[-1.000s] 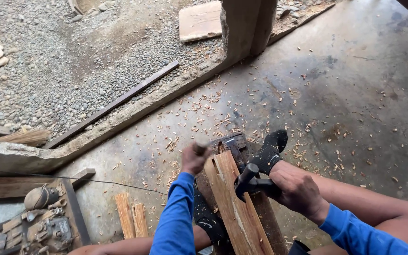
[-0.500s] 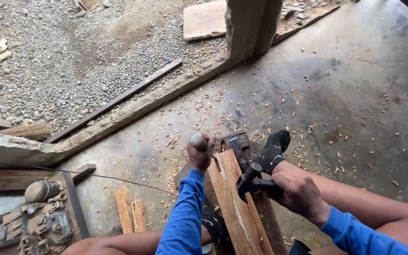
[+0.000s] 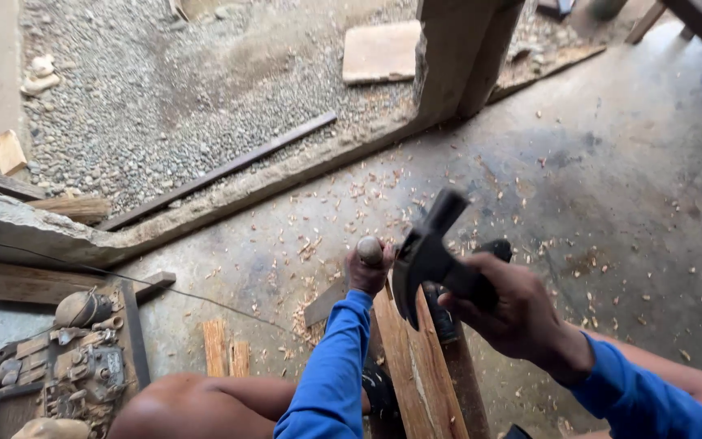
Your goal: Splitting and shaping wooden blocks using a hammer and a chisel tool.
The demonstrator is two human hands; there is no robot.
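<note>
The floor (image 3: 611,203) is grey concrete, covered with small wood chips (image 3: 351,195); behind a concrete curb (image 3: 229,199) lies gravel (image 3: 164,89). A pillar (image 3: 457,49) stands at the curb. At the left there is a machine (image 3: 67,366) and 2 short wood pieces (image 3: 225,345). The left hand (image 3: 369,270) is closed around a chisel handle (image 3: 369,249) at the top end of the plank (image 3: 416,366). The right hand (image 3: 509,313) grips a hammer (image 3: 426,252) raised above the plank.

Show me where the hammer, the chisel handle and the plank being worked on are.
hammer (image 3: 426,258), head view, on its dark metal head.
chisel handle (image 3: 369,249), head view, on its rounded top.
plank (image 3: 416,370), head view, on its pale upper face.
</note>
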